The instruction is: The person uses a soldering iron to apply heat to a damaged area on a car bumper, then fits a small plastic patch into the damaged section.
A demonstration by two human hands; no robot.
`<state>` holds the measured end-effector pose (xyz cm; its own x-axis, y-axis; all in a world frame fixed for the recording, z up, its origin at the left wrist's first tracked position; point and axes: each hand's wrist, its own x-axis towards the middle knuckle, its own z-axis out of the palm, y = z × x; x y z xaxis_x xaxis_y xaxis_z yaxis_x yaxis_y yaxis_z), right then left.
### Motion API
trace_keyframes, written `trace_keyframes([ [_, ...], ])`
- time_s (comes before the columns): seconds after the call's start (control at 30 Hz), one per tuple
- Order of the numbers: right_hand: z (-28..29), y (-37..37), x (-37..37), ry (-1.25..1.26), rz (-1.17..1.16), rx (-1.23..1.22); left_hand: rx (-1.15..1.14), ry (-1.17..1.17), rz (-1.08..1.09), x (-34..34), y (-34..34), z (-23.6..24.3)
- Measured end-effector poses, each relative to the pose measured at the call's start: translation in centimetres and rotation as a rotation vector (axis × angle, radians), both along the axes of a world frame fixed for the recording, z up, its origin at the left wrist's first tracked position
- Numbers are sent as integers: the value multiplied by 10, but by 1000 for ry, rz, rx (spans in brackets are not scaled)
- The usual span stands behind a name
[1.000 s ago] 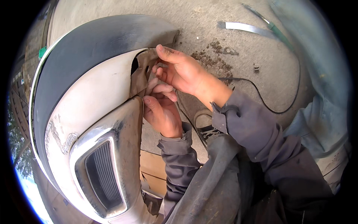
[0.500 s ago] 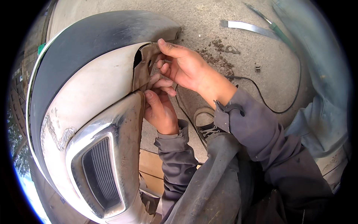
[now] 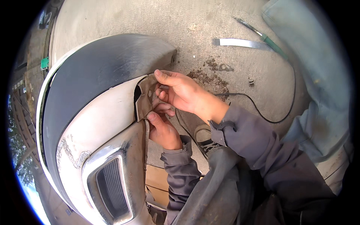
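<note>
A scuffed white and black car bumper (image 3: 101, 103) fills the left side, with a chrome-framed grille insert (image 3: 112, 187) low on it. Its end edge, a dirty brownish flange (image 3: 144, 99), faces me. My right hand (image 3: 183, 92) pinches the upper corner of this flange, thumb on top and fingers curled beneath. Just below, my left hand (image 3: 165, 129) grips the lower part of the same edge, its thumb in front. The left fingers reach behind the edge and are partly hidden.
On the concrete floor (image 3: 150, 18) lie dirt crumbs (image 3: 210, 77), a small metal tab (image 3: 225, 67), a little clip (image 3: 251, 82) and a metal strip (image 3: 243, 43). A green-handled soldering iron (image 3: 273, 44) trails a black cable (image 3: 258, 107). Grey-blue cloth (image 3: 315, 75) hangs at right.
The bumper and both hands sit lower in the picture, and the floor things have shifted slightly left and down. Both hands keep the same hold on the bumper's edge.
</note>
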<state>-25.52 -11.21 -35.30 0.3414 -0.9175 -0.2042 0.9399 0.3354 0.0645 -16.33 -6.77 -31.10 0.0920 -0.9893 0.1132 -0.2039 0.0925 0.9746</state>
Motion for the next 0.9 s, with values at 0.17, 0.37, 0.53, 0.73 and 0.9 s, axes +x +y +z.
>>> trace_keyframes([
  [0.17,2,1,-2,-19,-31,-3,41,29,-25,12,1,-4],
  [0.37,6,-1,-4,0,-21,35,19,24,24,7,3,-2],
  [0.53,9,0,-9,13,-2,75,15,-13,49,-2,4,1],
  [0.73,14,-1,-12,93,32,99,5,-12,63,-4,4,0],
  [0.9,18,-1,-13,105,44,121,16,-51,129,-7,7,3],
])
